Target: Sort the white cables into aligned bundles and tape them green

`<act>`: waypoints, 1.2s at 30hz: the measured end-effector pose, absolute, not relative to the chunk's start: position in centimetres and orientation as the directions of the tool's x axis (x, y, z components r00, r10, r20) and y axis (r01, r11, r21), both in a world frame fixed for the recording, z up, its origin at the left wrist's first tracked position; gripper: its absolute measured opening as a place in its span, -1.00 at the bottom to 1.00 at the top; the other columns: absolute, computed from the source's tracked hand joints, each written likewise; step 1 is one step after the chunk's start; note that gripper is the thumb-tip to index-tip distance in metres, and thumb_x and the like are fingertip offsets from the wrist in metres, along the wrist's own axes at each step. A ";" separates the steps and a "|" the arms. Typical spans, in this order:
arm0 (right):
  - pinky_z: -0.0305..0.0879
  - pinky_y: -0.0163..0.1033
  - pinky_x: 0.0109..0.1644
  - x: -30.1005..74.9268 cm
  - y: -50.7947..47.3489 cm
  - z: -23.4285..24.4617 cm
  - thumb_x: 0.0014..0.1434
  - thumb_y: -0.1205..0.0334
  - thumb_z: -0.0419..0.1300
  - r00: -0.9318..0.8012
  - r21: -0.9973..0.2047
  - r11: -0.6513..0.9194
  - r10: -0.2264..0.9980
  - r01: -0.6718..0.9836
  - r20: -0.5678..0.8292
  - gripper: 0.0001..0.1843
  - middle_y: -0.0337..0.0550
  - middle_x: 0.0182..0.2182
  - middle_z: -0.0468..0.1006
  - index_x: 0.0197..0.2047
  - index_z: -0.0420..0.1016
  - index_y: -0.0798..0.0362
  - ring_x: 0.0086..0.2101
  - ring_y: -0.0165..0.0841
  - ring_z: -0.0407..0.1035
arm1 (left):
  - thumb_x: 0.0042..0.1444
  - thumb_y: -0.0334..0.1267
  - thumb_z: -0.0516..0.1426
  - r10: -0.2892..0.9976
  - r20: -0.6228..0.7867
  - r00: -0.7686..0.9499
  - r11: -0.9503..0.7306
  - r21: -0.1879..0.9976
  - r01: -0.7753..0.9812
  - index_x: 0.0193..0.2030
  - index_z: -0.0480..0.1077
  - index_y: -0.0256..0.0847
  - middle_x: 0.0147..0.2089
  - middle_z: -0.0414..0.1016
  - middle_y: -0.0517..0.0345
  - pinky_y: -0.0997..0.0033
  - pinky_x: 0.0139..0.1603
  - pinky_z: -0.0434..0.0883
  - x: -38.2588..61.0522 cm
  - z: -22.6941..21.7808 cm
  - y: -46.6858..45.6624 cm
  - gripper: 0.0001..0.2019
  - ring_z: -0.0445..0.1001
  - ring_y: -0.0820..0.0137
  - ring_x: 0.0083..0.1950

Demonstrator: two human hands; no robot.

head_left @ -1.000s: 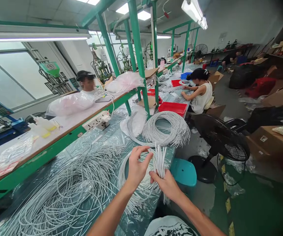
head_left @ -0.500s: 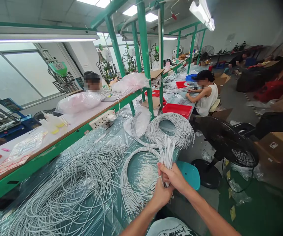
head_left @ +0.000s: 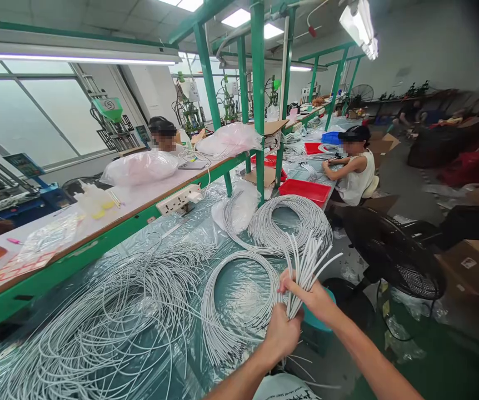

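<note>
A bundle of white cable ends (head_left: 306, 265) fans up and to the right from my two hands. My right hand (head_left: 312, 297) is closed round the bundle near its top. Just below it my left hand (head_left: 282, 334) grips the same cables, fingers wrapped. The gripped cables loop back onto the table as a white coil (head_left: 226, 311). A big loose heap of white cables (head_left: 98, 328) lies to the left on the plastic-covered green table (head_left: 206, 233). A tidy coil (head_left: 289, 225) lies farther back.
A black floor fan (head_left: 393, 255) stands right of the table, a teal stool (head_left: 318, 325) under my hands. A power strip (head_left: 180, 200) sits on the raised shelf. Red trays (head_left: 305, 190) lie beyond. One person sits at the table's far end, another behind the shelf.
My left hand came down from a raised pinch and closed on the bundle under my right hand. The cable ends now tilt and fan to the right. The view shifted rightward.
</note>
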State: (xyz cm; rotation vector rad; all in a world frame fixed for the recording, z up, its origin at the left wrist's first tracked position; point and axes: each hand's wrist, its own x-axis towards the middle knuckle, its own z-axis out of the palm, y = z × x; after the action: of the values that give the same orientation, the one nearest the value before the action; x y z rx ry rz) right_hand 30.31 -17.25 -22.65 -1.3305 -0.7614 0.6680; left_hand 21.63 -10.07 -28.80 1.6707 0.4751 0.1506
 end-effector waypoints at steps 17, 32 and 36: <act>-0.14 -0.32 -0.64 28.4 -18.4 -26.7 0.10 -0.07 0.31 0.610 -0.746 0.243 0.747 -0.620 -0.263 -0.31 -0.46 -0.78 -0.14 -0.67 -0.12 -0.01 -0.73 -0.57 -0.24 | 0.03 -0.38 0.04 0.271 -0.214 0.938 -0.236 0.930 0.281 -0.42 0.36 -0.25 -0.34 0.44 0.08 0.38 -0.23 0.26 21.7 -33.1 -11.4 -0.91 0.33 0.33 -0.28; -0.27 -0.31 -0.63 28.1 -17.6 -27.1 0.07 -0.12 0.31 0.587 -0.753 0.181 0.747 -0.632 -0.313 -0.30 -0.46 -0.77 -0.14 -0.66 -0.13 -0.01 -0.72 -0.58 -0.27 | 0.00 -0.45 -0.01 0.248 -0.144 0.958 -0.201 0.960 0.197 -0.50 0.29 -0.26 -0.44 0.36 0.13 0.40 -0.35 0.17 21.2 -33.2 -11.1 -0.87 0.31 0.38 -0.35; -0.30 -0.32 -0.63 28.0 -17.6 -27.2 0.03 -0.12 0.33 0.593 -0.749 0.174 0.732 -0.639 -0.335 -0.29 -0.46 -0.78 -0.14 -0.67 -0.15 -0.01 -0.72 -0.59 -0.29 | -0.03 -0.45 0.00 0.223 -0.143 0.964 -0.154 0.972 0.180 -0.52 0.26 -0.25 -0.49 0.28 0.19 0.40 -0.39 0.10 21.2 -33.4 -11.1 -0.89 0.22 0.42 -0.39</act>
State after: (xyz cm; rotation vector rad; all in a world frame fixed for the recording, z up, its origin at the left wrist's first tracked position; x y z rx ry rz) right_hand 28.00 -17.61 -27.17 -0.9999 -0.1097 0.9746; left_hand 21.21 -11.14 -33.42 1.7344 0.3032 0.0386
